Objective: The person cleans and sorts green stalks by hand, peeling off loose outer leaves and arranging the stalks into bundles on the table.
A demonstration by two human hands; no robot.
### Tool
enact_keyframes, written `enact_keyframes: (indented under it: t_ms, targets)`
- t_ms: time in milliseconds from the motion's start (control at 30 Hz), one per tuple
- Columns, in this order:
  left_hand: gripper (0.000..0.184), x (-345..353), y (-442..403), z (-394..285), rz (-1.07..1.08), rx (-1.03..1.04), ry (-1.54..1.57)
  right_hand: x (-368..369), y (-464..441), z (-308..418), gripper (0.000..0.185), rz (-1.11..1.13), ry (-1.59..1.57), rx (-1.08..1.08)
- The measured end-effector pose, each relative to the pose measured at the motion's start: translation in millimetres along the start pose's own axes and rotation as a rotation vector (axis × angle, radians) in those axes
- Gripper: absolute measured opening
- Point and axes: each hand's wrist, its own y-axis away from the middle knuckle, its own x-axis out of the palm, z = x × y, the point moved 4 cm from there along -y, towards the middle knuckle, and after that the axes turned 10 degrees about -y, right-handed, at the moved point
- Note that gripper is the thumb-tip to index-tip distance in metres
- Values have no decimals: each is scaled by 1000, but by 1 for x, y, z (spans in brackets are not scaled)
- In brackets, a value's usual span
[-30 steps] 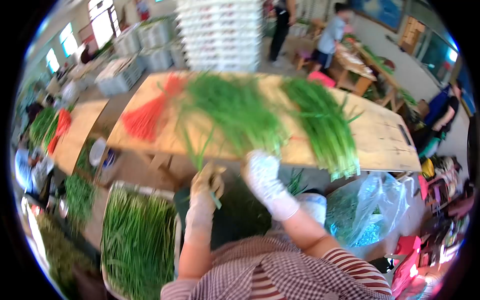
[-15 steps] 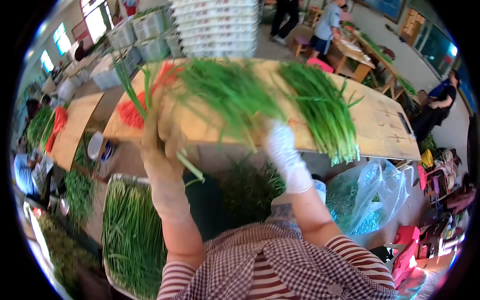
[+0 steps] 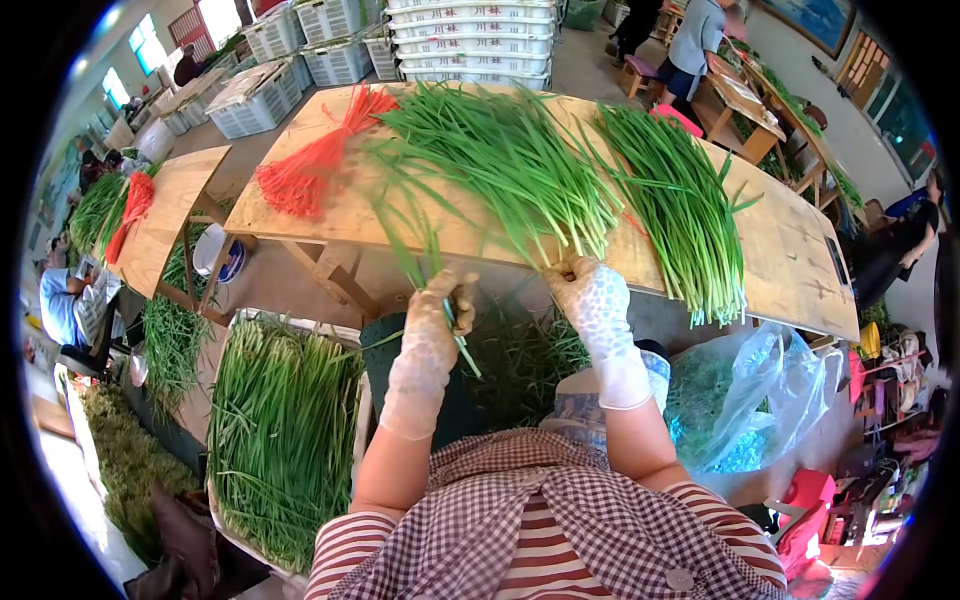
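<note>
Both my hands wear pale, stained gloves. My left hand (image 3: 437, 310) is closed round a few garlic chive stalks, their leaves blurred above it and their cut ends sticking out below. At the table's near edge my right hand (image 3: 592, 300) pinches the stem end of a chive at the loose pile (image 3: 500, 150). That pile lies slanted across the wooden table (image 3: 790, 265), leaves pointing away to the left. Right of it rests a neater bundle of chives (image 3: 685, 215), stem ends over the near edge. Red ties (image 3: 310, 180) lie fanned out at the table's left.
A crate of chives (image 3: 285, 430) stands at my lower left. To my right is a clear plastic bag (image 3: 745, 400) with green scraps. White stacked crates (image 3: 470, 40) rise behind the table. Another table (image 3: 165, 225) stands left. People work farther off.
My left hand has come down and right, away from the red ties, still holding stalks. My right hand is lower, at the pile's stem ends. The pile, blurred before, now lies still.
</note>
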Motion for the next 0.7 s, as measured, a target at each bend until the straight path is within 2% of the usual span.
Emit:
enact_keyframes:
  t_ms: [33,133,167,267,400,467,533,600,667,700]
  targets:
    - [27,2,-4,5,30,2,-23,2,-2,-2,29,140,-132,34]
    - [29,8,-13,19,16,-71,-106,8,12,0,24,273,-695,249]
    - [32,11,-15,23,2,-82,-111,13,9,-9,22,110,-519,45]
    - [31,11,-21,31,16,-49,-78,-25,3,11,26,-275,-65,-150]
    - [27,8,-15,28,-24,-22,-66,-27,2,22,24,-312,311,-236]
    - [26,7,-14,29,-15,-20,-51,-16,16,40,25,-157,241,-396]
    - [27,5,-12,32,-17,-31,-44,6,14,30,26,-153,335,-418]
    - [27,2,-11,32,-28,-50,-46,35,0,-4,26,-219,442,-353]
    - [28,2,-10,29,-16,-68,-71,30,-1,-2,29,-154,275,-234]
    - [28,4,-10,27,-8,-78,-83,20,3,2,31,-56,57,-147]
